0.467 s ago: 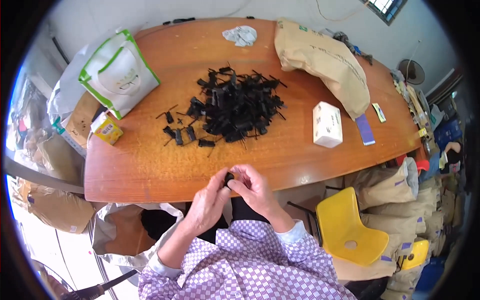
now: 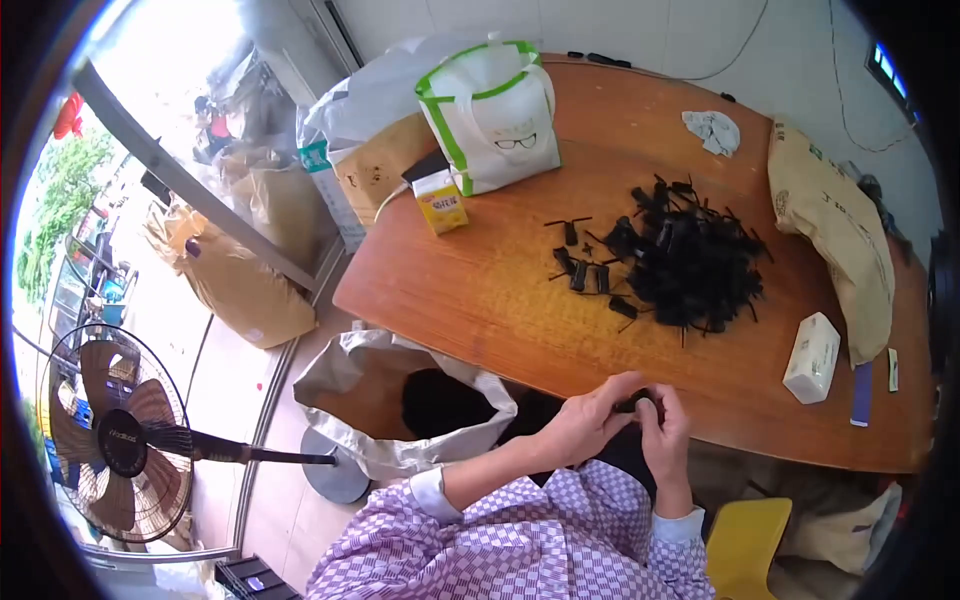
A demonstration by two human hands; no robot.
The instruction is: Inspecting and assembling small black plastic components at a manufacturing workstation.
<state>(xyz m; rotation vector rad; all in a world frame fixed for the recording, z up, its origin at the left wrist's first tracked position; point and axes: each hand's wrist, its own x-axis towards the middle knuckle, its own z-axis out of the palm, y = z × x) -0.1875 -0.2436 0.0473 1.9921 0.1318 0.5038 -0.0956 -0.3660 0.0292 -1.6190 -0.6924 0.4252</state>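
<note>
My left hand and my right hand meet at the table's front edge. Between their fingers they pinch a small black part, mostly covered by the fingertips, so its exact kind cannot be made out. Beyond them on the wooden table lies a heaped pile of small black plastic parts with thin prongs sticking out. Several loose black parts lie apart, just left of the pile.
Below the table's edge at left stands an open sack with black contents. A floor fan is farther left. On the table are a white-green tote bag, a yellow carton, a white tissue pack and a large paper sack. A yellow chair is at right.
The view has swung left, so the table and pile appear farther right and the fan has come into view. Both hands still hold the small black part together.
</note>
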